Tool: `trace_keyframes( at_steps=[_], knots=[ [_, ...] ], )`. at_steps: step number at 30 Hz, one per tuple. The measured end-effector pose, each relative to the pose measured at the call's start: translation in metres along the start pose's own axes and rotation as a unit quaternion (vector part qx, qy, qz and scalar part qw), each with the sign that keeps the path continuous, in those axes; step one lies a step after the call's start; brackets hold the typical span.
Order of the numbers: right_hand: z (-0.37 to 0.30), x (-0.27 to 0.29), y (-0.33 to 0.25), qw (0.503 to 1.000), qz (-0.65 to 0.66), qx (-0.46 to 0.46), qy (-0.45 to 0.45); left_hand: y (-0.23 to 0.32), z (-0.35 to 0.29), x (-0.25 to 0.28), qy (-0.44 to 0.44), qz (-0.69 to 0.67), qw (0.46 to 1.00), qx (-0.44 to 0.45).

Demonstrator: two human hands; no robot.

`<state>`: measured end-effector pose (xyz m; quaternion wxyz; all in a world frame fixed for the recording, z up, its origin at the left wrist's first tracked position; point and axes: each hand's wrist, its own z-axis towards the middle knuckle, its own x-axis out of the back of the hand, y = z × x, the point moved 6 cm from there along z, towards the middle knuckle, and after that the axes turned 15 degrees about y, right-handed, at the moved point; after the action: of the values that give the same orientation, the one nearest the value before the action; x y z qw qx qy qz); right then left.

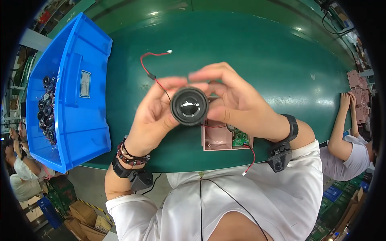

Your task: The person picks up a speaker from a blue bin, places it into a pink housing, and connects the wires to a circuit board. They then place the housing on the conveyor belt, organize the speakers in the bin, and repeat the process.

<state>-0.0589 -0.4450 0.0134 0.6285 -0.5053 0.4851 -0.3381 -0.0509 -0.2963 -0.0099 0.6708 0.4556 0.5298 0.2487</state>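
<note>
A small round black speaker [189,106] is held up over the green table with its shiny cone showing. My left hand [155,106] grips its left side, the thumb at the lower rim. From the other side my right hand [237,94] has its thumb on the rim, and its fingers curl behind; some fingertips are smeared by motion. A red and black wire [145,56] runs from the speaker past my left fingers to a white plug. Beneath my right hand lies an open pink plastic housing [217,143], partly hidden, with a green circuit board [240,137] and a second plugged wire [253,157].
A large blue bin [90,124] stands at the left of the green table [261,44], with several black speakers [47,108] in it. At the far right, another person's hands [347,100] are beside a row of pink housings [358,86]. Cardboard boxes [84,213] sit at lower left.
</note>
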Motion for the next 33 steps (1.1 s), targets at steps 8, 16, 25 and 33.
trace_keyframes(
  at_steps=[8, 16, 25, 33],
  knots=[
    [-0.015, 0.008, 0.013, 0.994, -0.069, 0.082, -0.021, -0.012, -0.001, -0.004, -0.106, 0.033, 0.992, -0.062],
    [-0.03, 0.016, 0.019, 0.995, 0.071, -0.028, 0.065, -0.011, 0.007, -0.014, -0.127, 0.214, 0.96, -0.126],
    [-0.046, 0.016, 0.004, 0.835, -0.434, 0.316, 0.125, -0.012, 0.006, -0.029, -0.051, 0.248, 0.958, -0.132],
    [-0.043, 0.02, 0.007, 0.864, -0.403, 0.259, 0.153, 0.002, 0.004, -0.034, -0.061, 0.413, 0.863, -0.285]
  ],
)
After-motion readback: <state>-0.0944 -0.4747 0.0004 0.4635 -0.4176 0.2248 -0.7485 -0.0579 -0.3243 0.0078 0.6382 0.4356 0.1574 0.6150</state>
